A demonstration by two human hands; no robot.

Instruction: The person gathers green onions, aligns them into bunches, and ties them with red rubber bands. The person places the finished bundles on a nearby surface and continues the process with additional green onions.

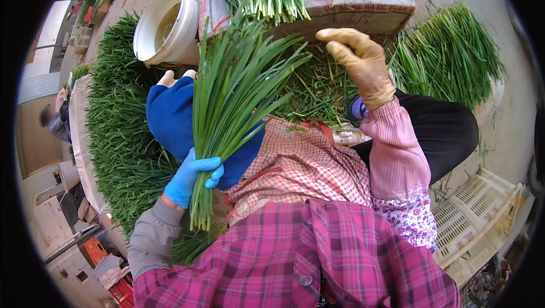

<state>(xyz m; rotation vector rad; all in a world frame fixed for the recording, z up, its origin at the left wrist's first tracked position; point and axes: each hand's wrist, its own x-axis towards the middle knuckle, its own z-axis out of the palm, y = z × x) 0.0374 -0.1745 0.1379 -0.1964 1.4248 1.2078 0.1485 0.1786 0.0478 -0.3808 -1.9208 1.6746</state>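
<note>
Green chive bunch clamped in the left hand; right hand raised, fingers curled, empty; loose chives remain unsorted.

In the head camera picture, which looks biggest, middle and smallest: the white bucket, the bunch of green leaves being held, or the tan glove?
1. Bunch of green leaves, though being nearest the camera may inflate it.
2. White bucket.
3. Tan glove, on the right hand.

The left hand wears a bright blue glove, the right hand a tan one. The bunch of chives is green, paler at the cut ends. The shirt is magenta plaid, the apron red-and-white check, the sleeve cover pink striped. The bucket is cream white.
</note>
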